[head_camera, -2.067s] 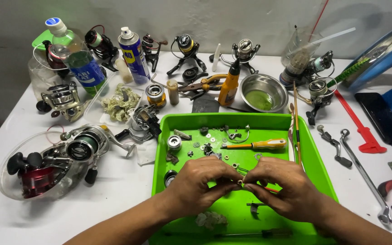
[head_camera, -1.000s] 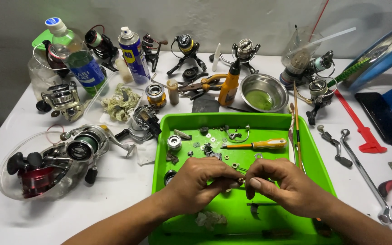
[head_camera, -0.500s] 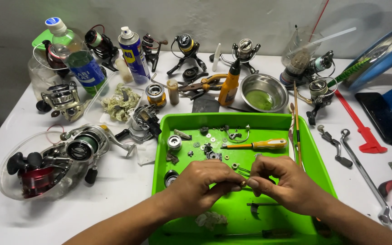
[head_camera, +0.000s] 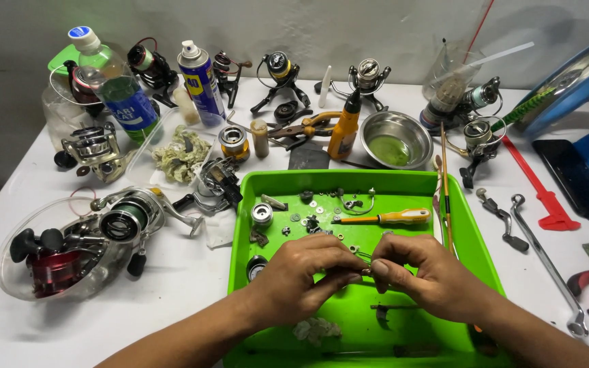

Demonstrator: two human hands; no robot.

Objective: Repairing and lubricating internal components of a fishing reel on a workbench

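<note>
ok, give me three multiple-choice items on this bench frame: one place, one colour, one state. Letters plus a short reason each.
1. Where does the screwdriver with the yellow-orange handle lie?
A. inside the green tray
B. in the steel bowl
C. on the white table left of the tray

2. What colour is the liquid in the steel bowl?
A. red
B. green
C. blue

3. What are the left hand and right hand doing?
A. resting flat on the table, apart
B. one lifts the spray can
C. fingertips meet over the tray, pinching a small metal part

Answers:
1 A, it lies in the tray's upper half among washers and small parts.
2 B, a green pool shows on the bowl's bottom.
3 C, both hands close on the small part between them, above the tray floor.
</note>
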